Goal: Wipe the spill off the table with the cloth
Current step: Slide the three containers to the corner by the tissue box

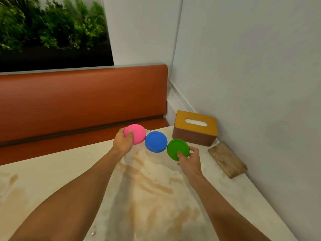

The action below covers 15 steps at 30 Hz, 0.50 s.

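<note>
Premises read as a café or restaurant booth. Evidence: an orange upholstered bench seat (83, 101) fixed along the wall, a pale marbled worktop (52, 185) set into the corner, a tissue box (195, 127) on it, and a planted greenery strip (52, 23) behind the seating.

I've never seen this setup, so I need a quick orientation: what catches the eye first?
Three bright discs in a row at the table's far edge: pink gripped by the left hand, blue in the middle, green held by the right hand. Brown spill streaks the table below them. A tissue box sits in the corner.
</note>
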Tool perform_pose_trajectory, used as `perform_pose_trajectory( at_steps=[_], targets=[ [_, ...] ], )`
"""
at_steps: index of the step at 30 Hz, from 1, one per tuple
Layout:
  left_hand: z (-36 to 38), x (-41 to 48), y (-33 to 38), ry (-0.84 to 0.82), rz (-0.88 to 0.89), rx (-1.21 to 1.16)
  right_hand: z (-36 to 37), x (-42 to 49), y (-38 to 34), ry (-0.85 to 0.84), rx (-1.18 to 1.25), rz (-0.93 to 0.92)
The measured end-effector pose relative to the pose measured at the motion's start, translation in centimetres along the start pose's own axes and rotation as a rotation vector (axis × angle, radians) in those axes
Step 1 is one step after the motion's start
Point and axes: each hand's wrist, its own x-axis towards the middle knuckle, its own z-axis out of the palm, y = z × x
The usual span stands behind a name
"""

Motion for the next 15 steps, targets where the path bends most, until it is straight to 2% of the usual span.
perform_pose_trajectory(
  at_steps=[15],
  targets=[
    [9.7, 1.7, 0.1, -0.017, -0.218, 0.144, -4.9, 9.0, 2.9, -0.071, -0.057, 0.049]
  ],
)
